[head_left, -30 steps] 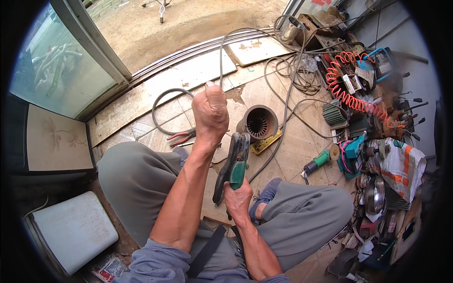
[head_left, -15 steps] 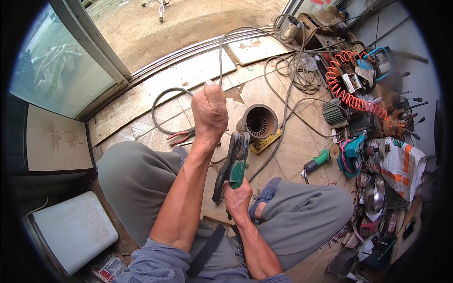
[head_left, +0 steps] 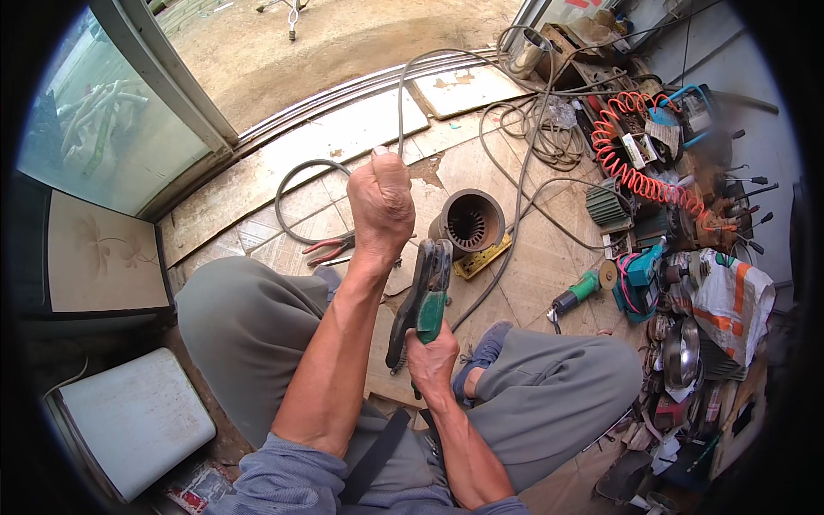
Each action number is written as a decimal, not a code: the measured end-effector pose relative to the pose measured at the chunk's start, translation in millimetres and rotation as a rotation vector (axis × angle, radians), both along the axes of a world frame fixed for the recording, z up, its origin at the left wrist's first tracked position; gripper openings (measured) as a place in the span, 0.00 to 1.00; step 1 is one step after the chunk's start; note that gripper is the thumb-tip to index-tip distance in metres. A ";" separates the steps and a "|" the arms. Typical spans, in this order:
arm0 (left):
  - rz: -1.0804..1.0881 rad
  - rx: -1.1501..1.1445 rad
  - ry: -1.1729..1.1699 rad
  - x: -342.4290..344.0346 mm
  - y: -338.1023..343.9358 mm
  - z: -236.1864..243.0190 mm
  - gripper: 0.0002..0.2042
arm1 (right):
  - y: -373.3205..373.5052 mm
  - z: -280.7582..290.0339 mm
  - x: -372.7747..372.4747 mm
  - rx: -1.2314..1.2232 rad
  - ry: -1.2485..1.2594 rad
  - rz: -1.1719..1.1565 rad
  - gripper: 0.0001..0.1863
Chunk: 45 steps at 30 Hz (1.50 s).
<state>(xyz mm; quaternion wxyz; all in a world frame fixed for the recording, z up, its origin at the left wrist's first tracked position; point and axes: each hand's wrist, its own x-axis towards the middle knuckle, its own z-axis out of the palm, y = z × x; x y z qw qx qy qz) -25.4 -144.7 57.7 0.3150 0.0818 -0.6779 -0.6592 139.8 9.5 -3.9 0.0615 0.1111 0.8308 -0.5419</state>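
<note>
My left hand [head_left: 380, 204] is closed in a fist, raised over the floor in front of my knees. A grey cable [head_left: 401, 112] enters the top of this fist; the part inside is hidden. Lower and to the right, my right hand [head_left: 432, 359] is wrapped around a green-and-black plier-like tool [head_left: 433, 300], its rounded head pointing away from me. The tool's exact kind is not clear. Just beyond its head, a dark motor stator [head_left: 472, 225] stands on the floor, its slotted bore showing. Red-handled pliers [head_left: 326, 250] lie left of my left wrist.
A yellow tool [head_left: 483, 260] lies against the stator. Coiled cable [head_left: 549, 146] spreads behind it. To the right are a green angle grinder [head_left: 585, 287], a red coiled hose [head_left: 614, 154] and crowded tools. A white stool [head_left: 133, 421] stands at my left, near a glass door [head_left: 129, 120].
</note>
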 end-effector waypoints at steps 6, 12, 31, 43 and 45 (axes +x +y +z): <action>-0.007 0.006 0.008 0.4 -0.7 0.1 0.30 | 0.1 0.6 0.2 0.009 -0.012 0.008 0.05; -0.018 0.023 -0.004 1.9 1.0 3.4 0.30 | 0.3 -1.3 0.5 0.000 0.002 0.001 0.06; 0.000 0.046 0.004 0.6 1.9 3.9 0.30 | -1.9 1.3 3.1 0.026 0.031 -0.001 0.06; 0.008 0.070 -0.014 0.7 -0.5 4.7 0.29 | -3.2 8.8 -3.0 -0.063 0.128 -0.029 0.11; 0.004 0.060 -0.014 0.6 -1.5 2.2 0.30 | -1.6 9.1 -4.7 -0.039 0.102 -0.044 0.11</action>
